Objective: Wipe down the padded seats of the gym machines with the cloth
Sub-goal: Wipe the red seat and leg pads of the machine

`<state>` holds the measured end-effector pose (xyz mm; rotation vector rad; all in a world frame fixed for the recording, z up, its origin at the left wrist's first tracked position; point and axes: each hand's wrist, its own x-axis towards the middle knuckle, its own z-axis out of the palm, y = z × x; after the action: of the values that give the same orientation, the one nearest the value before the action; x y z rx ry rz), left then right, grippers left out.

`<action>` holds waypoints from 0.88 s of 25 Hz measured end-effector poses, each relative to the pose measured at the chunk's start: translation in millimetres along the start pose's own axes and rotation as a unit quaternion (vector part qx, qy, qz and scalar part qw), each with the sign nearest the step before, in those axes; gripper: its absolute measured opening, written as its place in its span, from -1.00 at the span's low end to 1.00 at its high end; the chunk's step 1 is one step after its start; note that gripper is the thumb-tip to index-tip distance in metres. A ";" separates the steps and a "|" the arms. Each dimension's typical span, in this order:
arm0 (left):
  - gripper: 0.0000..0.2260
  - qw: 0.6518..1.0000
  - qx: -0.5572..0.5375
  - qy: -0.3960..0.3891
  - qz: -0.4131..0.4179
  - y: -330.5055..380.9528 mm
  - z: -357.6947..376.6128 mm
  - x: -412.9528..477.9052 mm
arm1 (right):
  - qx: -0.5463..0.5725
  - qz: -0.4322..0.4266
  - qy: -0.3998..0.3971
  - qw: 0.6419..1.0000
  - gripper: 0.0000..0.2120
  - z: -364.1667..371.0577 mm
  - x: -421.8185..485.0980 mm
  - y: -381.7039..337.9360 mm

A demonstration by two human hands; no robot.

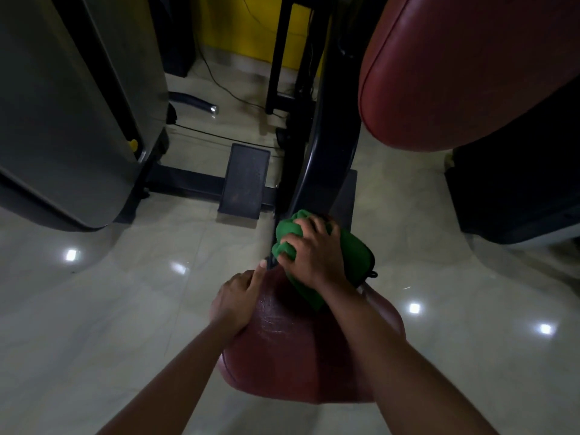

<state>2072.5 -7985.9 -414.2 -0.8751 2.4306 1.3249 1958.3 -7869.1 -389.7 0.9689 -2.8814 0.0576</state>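
A dim gym room with a glossy pale tiled floor [125, 309] that mirrors small ceiling lights. Nearest, a dark red padded seat [282, 356] fills the lower middle, its top showing faint streaks. Both bare forearms reach over it from below.

The left grip [238, 296] rests on the seat's left edge, holding nothing. Its fingers lie relaxed and one is stretched straight ahead towards the seat's far end.

The right grip [314, 252] is further on, fingers curled round a bunched green cloth [354, 259] and pressing it down on the far end of the seat. The cloth spreads under the palm and wrist and hangs a little over the seat's right side.

Just past the cloth a black frame post [323, 152] rises from the floor. A dark footplate [246, 180] sits to its left on a low crossbar.

A grey shroud [78, 105] stands far left. A large red back pad [455, 73] hangs at upper right, well apart from the seat.

Thin black cables [219, 86] trail over the tiles before a yellow wall [241, 26].
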 end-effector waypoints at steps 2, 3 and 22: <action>-0.42 0.998 0.061 0.030 0.010 7.2 4.1 -0.9 | 0.021 0.023 0.017 0.999 -0.66 7.1 -27.7 -14.2; -0.44 0.995 0.088 0.047 0.017 8.6 5.7 -2.9 | 0.034 0.018 0.034 0.999 -0.68 11.1 -44.8 -19.9; -0.15 0.951 0.251 0.079 0.160 19.4 15.3 2.0 | 0.145 0.326 0.038 0.934 -0.46 7.8 -39.5 19.5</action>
<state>2058.1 -7966.1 -410.5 -0.4787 2.9288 0.6647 1977.2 -7830.4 -401.8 -0.0142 -3.0280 0.5648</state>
